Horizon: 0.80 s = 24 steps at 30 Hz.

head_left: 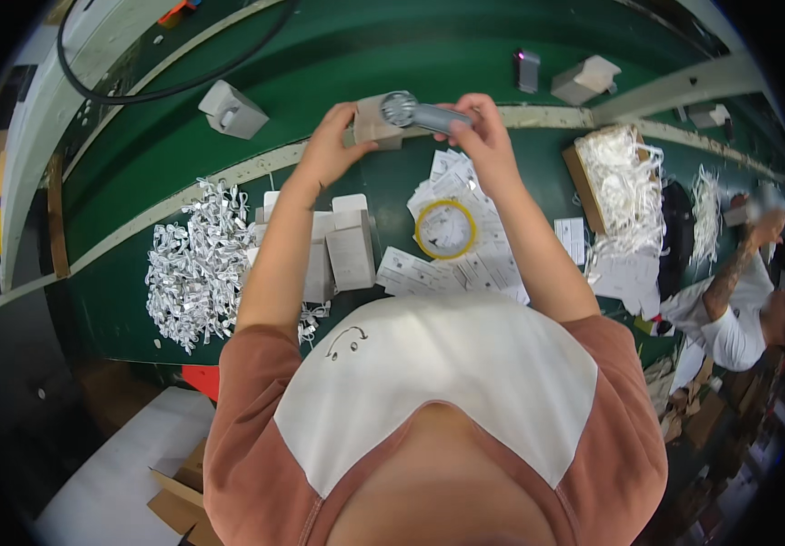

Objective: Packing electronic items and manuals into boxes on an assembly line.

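Over the table's far edge my right hand [483, 136] grips a grey handheld fan [436, 117] by its handle. The fan's round, grilled head points left, in front of a pale small box [370, 127]. That box sits between the thumb and fingers of my left hand [331, 150], which is closed around its left side. Below my hands lie printed white leaflets [493, 246], with a roll of yellow-rimmed tape [447, 229] on top of them. By my left forearm stand several white boxes [350, 250].
Bundled white cables [194, 273] form a pile at left. On the right, a cardboard box [583, 187] overflows with white strips. A green conveyor belt [392, 55] beyond the edge carries small boxes [233, 111] and a grey device [526, 71]. A co-worker [729, 300] sits far right.
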Tool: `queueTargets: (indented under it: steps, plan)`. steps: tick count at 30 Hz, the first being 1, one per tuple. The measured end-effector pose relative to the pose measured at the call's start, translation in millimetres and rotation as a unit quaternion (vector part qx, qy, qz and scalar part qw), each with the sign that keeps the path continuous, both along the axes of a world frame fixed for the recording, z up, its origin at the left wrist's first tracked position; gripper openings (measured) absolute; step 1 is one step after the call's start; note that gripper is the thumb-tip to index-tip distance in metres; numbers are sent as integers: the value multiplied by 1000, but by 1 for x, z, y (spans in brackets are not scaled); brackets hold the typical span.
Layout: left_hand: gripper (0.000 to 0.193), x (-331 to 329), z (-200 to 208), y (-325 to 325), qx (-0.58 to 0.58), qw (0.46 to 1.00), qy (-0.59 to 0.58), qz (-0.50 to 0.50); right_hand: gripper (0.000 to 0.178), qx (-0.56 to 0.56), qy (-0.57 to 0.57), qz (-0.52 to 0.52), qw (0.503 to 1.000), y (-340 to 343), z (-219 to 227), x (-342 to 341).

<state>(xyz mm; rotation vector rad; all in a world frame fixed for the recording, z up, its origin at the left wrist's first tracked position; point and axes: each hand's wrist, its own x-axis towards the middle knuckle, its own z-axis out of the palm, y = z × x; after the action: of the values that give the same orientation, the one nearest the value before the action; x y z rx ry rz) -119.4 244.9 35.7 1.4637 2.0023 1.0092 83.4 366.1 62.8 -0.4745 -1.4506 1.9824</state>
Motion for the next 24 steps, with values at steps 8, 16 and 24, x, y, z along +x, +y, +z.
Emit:
queueTargets:
  steps: [8, 16, 24]
  plan:
    - [58, 71, 18, -30, -69, 997, 25, 28, 25, 506, -201, -9, 839, -37, 21, 2]
    - [60, 70, -8, -50, -72, 992, -48, 94, 24, 378, -437, -12, 816, 15, -50, 55]
    - [63, 65, -30, -65, 0, 994, -68, 85, 23, 263, -481, 33, 836, 33, -106, 73]
